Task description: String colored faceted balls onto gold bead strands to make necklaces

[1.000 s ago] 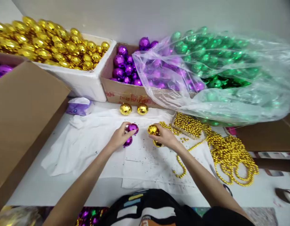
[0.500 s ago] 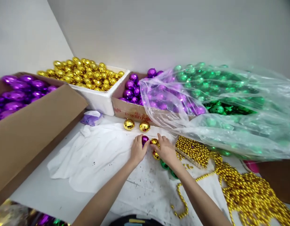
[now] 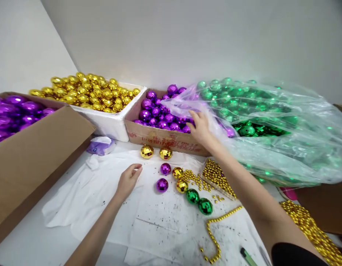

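My right hand (image 3: 199, 126) reaches over the front of a cardboard box of shiny purple balls (image 3: 155, 111), its fingers spread against the edge of a clear plastic bag (image 3: 270, 155). Above the white cloth (image 3: 104, 177), my left hand (image 3: 129, 179) has its fingers curled together, with nothing visible in them. To its right on the cloth lie two purple mirrored balls (image 3: 162, 185), two gold balls (image 3: 182, 186) touching each other, and two green balls (image 3: 205, 206). Two more gold balls (image 3: 165, 153) sit near the box.
A white foam box (image 3: 112, 125) heaped with gold balls stands at the back left. A cardboard box (image 3: 43, 162) of purple balls is at far left. Green balls fill the plastic bag. Gold beads (image 3: 217, 175), a bead string (image 3: 215, 244) and a green-handled tool (image 3: 247, 256) lie right.
Both hands have left the balls on the cloth. My right hand moved up to the bag, whose edge now covers less of the purple balls; my left hand drew back to the left.
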The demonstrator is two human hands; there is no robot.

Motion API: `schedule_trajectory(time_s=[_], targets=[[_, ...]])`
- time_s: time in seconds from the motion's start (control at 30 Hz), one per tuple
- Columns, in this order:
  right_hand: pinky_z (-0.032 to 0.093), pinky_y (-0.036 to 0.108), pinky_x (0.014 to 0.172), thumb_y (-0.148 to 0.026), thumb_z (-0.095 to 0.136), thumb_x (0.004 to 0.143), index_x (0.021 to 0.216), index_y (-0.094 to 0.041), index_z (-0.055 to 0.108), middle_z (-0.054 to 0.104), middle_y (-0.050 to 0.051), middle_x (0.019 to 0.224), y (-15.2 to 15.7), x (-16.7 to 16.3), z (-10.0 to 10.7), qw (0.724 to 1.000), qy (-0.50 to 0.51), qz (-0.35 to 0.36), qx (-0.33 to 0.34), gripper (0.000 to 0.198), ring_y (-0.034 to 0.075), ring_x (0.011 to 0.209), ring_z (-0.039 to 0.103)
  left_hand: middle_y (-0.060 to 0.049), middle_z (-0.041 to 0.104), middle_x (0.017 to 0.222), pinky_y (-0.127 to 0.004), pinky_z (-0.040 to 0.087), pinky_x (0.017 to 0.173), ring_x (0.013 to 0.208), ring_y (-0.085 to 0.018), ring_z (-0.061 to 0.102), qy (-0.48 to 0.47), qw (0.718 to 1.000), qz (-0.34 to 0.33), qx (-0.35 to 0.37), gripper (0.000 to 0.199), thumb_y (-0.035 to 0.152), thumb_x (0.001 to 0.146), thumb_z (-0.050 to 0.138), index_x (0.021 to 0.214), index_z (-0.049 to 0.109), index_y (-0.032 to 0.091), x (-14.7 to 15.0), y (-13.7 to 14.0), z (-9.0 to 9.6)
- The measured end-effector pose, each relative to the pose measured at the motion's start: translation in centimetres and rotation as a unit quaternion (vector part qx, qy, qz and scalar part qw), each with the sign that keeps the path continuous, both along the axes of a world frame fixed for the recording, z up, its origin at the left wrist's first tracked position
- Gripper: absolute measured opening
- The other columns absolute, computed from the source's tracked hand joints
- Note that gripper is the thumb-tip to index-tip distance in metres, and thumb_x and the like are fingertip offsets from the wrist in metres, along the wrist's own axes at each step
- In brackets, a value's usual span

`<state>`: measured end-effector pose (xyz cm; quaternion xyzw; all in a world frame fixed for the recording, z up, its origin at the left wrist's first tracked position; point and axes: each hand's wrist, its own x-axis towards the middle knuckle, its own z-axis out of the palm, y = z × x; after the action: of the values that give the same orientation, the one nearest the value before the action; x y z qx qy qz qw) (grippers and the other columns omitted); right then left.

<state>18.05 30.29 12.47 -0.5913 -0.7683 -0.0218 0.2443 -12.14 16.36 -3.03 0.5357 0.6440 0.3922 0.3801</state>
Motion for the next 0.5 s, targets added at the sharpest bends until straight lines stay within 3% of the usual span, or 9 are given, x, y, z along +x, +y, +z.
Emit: schedule_trajectory(time_s=[0.13,0.27,0.37,0.4,0.5], targets=[[0.027,0.062,0.113,-0.022,0.046,0.091,0.129,-0.011,0.058,0.049,0.020,0.141,0.4,3.4,0.0,0.990,-0.097,-0.084,0.056,0.042,0.041,0.142,0.030,-0.006,0.072,0.096,-0.032,0.052,0.076,0.084,-0.022,0.069,-0.034,0.998,0.023,-0.044,0.049,0.061,0.077,0.065,0.102,0.070,0.019,-2.5,-1.7,-1.7],[0.039,0.049,0.106,-0.017,0.044,0.093,0.118,-0.010,0.066,0.063,0.019,0.124,1.6,1.0,-0.9,0.992,-0.105,0.034,-0.066,0.034,0.033,0.124,0.051,-0.007,0.073,0.095,-0.034,0.053,0.079,0.082,-0.021,0.068,-0.078,0.995,0.029,-0.048,0.050,0.060,0.072,0.069,0.098,0.071,0.018,-1.5,-2.3,-1.9],[0.040,0.034,0.106,-0.013,0.050,0.093,0.129,-0.011,0.061,0.065,0.012,0.129,4.3,-1.8,-1.8,0.983,-0.075,0.106,-0.131,0.038,0.022,0.119,0.055,-0.007,0.072,0.096,-0.033,0.053,0.079,0.081,-0.019,0.066,-0.107,0.993,0.018,-0.042,0.050,0.060,0.072,0.069,0.096,0.070,0.016,0.3,-2.3,-1.1],[0.037,0.032,0.108,-0.012,0.055,0.091,0.134,-0.009,0.056,0.060,0.013,0.136,5.4,-2.3,-2.1,0.982,-0.067,0.105,-0.139,0.044,0.021,0.122,0.053,-0.007,0.071,0.096,-0.032,0.052,0.077,0.079,-0.018,0.066,-0.110,0.993,0.010,-0.047,0.051,0.060,0.072,0.068,0.097,0.070,0.016,0.8,-2.4,-0.8],[0.030,0.039,0.112,-0.006,0.059,0.085,0.138,0.005,0.045,0.044,0.027,0.147,8.6,-2.2,-2.8,0.984,-0.058,0.058,-0.160,0.055,0.026,0.132,0.045,-0.007,0.071,0.099,-0.030,0.051,0.076,0.079,-0.017,0.066,-0.115,0.991,-0.002,-0.066,0.052,0.060,0.073,0.068,0.100,0.069,0.016,1.4,-2.9,-0.1]])
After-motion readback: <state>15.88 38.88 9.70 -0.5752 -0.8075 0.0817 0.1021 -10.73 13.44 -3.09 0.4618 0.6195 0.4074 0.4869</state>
